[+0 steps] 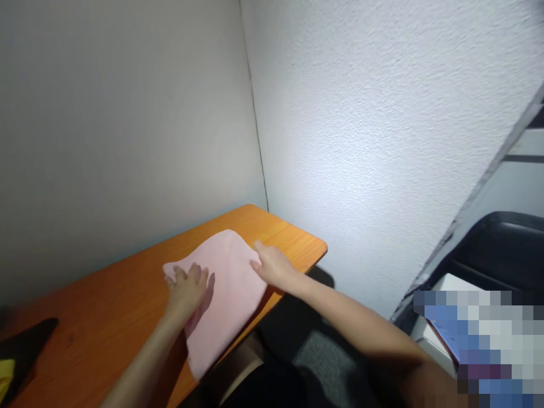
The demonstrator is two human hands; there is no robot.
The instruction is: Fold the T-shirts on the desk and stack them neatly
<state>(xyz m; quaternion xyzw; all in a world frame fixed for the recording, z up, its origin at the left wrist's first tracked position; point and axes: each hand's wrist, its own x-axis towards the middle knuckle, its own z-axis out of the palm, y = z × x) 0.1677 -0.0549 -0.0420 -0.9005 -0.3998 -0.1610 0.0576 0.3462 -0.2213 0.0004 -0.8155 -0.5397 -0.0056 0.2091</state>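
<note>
A pink cloth lies spread flat on the orange wooden table, with its near corner hanging over the table's front edge. My left hand rests flat on the cloth's left part, fingers stretched out and apart. My right hand lies on the cloth's right edge, fingers extended against the fabric. Neither hand grips anything.
The table stands in a corner between two pale walls. A dark object with something yellow lies at the table's left end. A black chair and a white box are at the right.
</note>
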